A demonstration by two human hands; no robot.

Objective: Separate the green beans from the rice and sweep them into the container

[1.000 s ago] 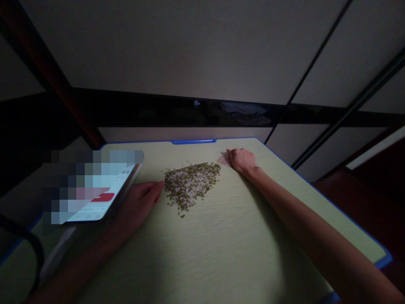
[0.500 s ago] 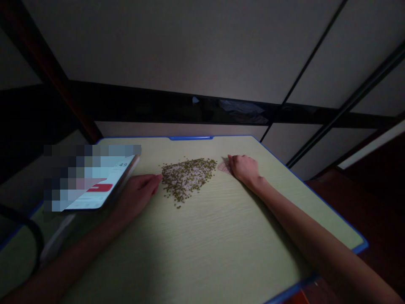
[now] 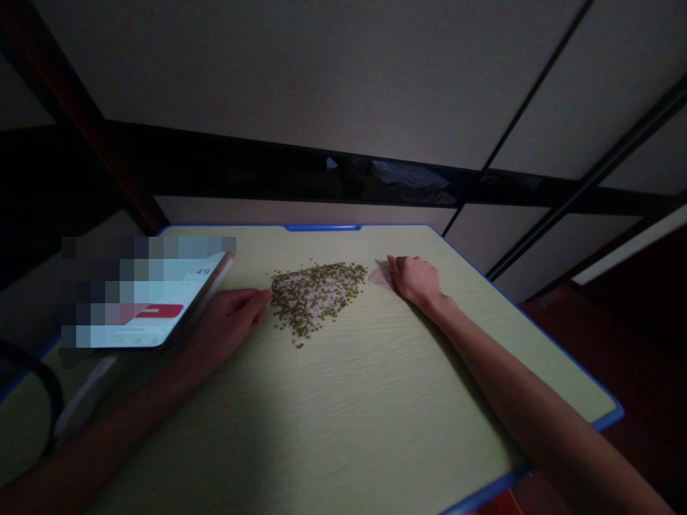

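Observation:
A flat pile of green beans mixed with pale grains (image 3: 316, 295) lies spread on the table, roughly triangular, with loose beans round its edges. My left hand (image 3: 230, 315) rests at the pile's left edge, thumb and fingers pinched together with the tips touching it; anything between them is too small to make out. To the right of the pile, my right hand (image 3: 417, 279) lies closed on the table, its fingers curled under and hidden. Beside its knuckles shows a pinkish lattice-patterned patch (image 3: 382, 277), partly covered by the hand.
A tablet or phone with a lit screen (image 3: 177, 290) stands tilted on the left, close to my left forearm. A dark cable (image 3: 51, 390) curves at the left edge. The pale table (image 3: 343, 422) has a blue rim; light cabinet panels (image 3: 300, 71) rise behind it.
The view has shifted slightly, so the table and its contents appear a little higher. Both hands keep nearly the same pose beside the pile.

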